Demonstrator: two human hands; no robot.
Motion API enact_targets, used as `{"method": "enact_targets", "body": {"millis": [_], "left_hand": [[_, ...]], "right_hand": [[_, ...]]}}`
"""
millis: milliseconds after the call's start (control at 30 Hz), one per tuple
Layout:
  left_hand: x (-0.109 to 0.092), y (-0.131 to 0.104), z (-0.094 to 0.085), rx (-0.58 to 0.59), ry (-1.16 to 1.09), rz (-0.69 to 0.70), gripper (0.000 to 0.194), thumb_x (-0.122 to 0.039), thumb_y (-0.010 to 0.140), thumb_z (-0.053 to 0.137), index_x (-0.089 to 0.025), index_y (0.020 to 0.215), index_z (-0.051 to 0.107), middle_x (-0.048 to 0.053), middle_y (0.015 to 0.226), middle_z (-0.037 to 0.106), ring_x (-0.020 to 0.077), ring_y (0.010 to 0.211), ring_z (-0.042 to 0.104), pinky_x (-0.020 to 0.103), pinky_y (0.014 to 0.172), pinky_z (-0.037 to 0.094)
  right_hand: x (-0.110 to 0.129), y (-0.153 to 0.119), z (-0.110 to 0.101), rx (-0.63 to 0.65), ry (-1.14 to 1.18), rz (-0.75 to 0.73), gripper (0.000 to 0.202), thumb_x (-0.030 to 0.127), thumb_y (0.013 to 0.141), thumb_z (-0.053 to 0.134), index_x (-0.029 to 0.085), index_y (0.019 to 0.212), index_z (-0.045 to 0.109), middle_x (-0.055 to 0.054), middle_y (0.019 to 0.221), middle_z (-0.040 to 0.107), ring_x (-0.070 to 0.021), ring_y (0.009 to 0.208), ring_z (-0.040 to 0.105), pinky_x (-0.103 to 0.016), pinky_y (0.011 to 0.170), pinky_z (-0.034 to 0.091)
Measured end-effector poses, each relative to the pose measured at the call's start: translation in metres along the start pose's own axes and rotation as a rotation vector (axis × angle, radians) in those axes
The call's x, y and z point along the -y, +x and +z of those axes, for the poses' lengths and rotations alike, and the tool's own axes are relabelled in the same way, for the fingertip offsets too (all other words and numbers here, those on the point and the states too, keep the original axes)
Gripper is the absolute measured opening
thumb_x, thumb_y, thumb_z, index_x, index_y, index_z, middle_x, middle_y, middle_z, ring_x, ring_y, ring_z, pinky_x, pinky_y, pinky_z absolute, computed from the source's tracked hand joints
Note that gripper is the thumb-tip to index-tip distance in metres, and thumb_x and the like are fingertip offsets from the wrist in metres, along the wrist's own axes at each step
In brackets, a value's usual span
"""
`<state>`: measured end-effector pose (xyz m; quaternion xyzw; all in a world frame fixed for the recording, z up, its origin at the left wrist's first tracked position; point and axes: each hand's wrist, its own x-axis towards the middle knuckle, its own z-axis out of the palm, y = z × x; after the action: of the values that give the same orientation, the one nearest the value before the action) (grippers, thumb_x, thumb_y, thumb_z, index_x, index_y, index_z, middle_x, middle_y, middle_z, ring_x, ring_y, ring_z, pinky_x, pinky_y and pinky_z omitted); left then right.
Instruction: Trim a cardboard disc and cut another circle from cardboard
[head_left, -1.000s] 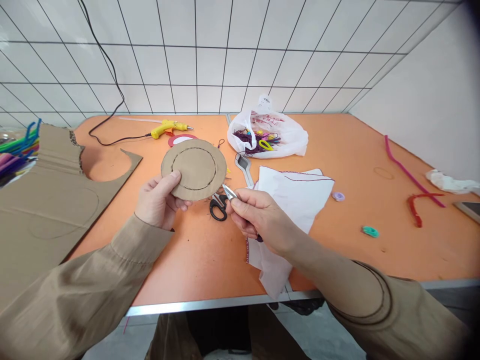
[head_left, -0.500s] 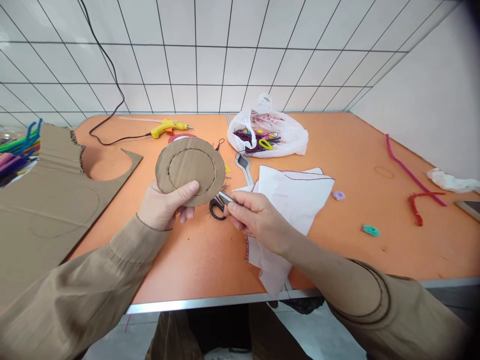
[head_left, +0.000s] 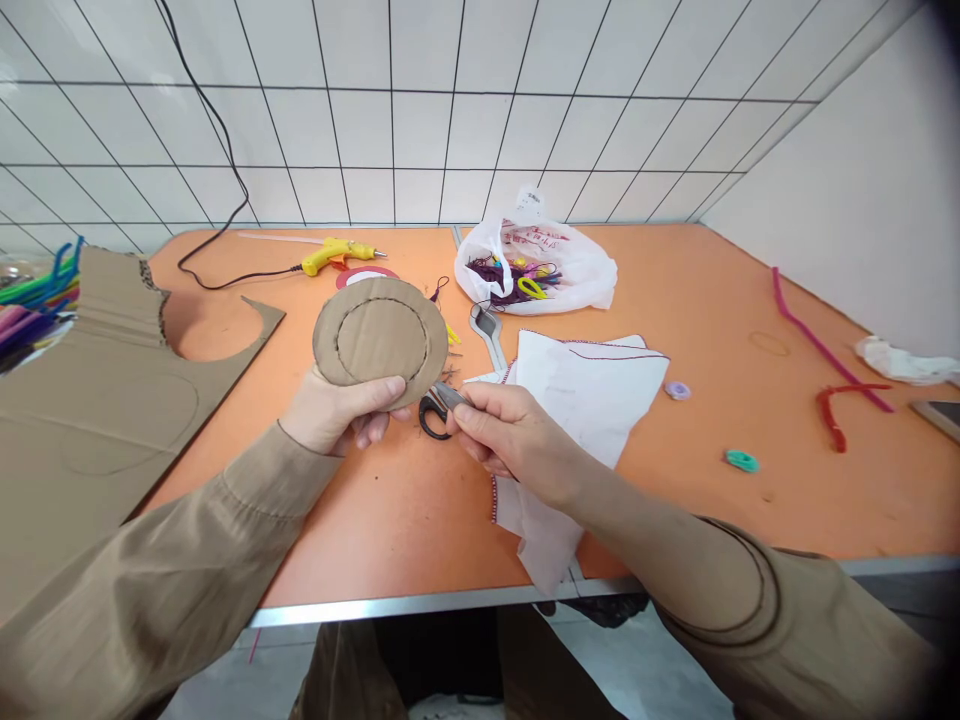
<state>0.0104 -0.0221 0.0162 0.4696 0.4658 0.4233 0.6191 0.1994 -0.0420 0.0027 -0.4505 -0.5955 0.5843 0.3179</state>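
My left hand (head_left: 349,410) grips a round cardboard disc (head_left: 382,330) by its lower edge, thumb on the face and fingers behind. A smaller circle is scored into that face. Beside the disc's lower right edge, my right hand (head_left: 517,435) pinches a small grey craft knife (head_left: 450,396), its tip pointing at the rim. Whether the tip touches the cardboard I cannot tell. Below it lies a black scissor handle (head_left: 426,425), the rest of the scissors hidden. A white cloth with dark red stitched edging (head_left: 585,385) spreads under and behind my right hand.
A large cut cardboard sheet (head_left: 112,430) covers the left, near colourful pipe cleaners (head_left: 52,300). At the back are a yellow glue gun (head_left: 337,255) and a white plastic bag (head_left: 577,275). Purple (head_left: 677,391) and green (head_left: 742,461) coils and a red pipe cleaner (head_left: 831,420) lie right.
The disc has tilted slightly, and its right edge sits a little further left. My left thumb has slid a bit right and down. My right hand has hardly moved.
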Motion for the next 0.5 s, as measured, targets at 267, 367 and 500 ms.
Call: {"method": "enact_targets", "body": {"millis": [267,367,500], "left_hand": [[0.0025,0.0008,0.0000,-0.032,-0.016,0.006,0.030,-0.026,0.065,0.076,-0.010,0.087,0.063,0.002,0.052,0.065,0.0058,0.031,0.043,0.015,0.027,0.030],[0.0023,0.0002,0.0007,-0.043,0.005,0.024,0.031,-0.026,0.064,0.077,-0.011,0.087,0.064,0.002,0.052,0.064,0.0064,0.031,0.044,0.016,0.027,0.030],[0.0011,-0.0002,0.0012,-0.051,0.014,0.021,0.033,-0.026,0.063,0.078,-0.011,0.090,0.065,0.002,0.051,0.064,0.0074,0.031,0.045,0.017,0.027,0.030]], "right_hand": [[-0.0036,0.0000,0.0001,0.012,-0.028,-0.018,0.020,0.027,0.085,0.046,0.019,0.067,0.047,0.007,0.051,0.039,-0.0062,0.044,0.031,-0.022,0.044,0.025],[-0.0039,-0.0004,-0.0009,0.010,-0.082,-0.032,0.021,0.025,0.086,0.045,0.019,0.067,0.046,0.006,0.053,0.040,-0.0070,0.046,0.032,-0.023,0.045,0.026],[-0.0034,-0.0012,-0.0012,-0.034,-0.192,-0.069,0.022,0.024,0.088,0.044,0.019,0.066,0.043,0.005,0.058,0.042,-0.0084,0.051,0.036,-0.024,0.047,0.028]]}}
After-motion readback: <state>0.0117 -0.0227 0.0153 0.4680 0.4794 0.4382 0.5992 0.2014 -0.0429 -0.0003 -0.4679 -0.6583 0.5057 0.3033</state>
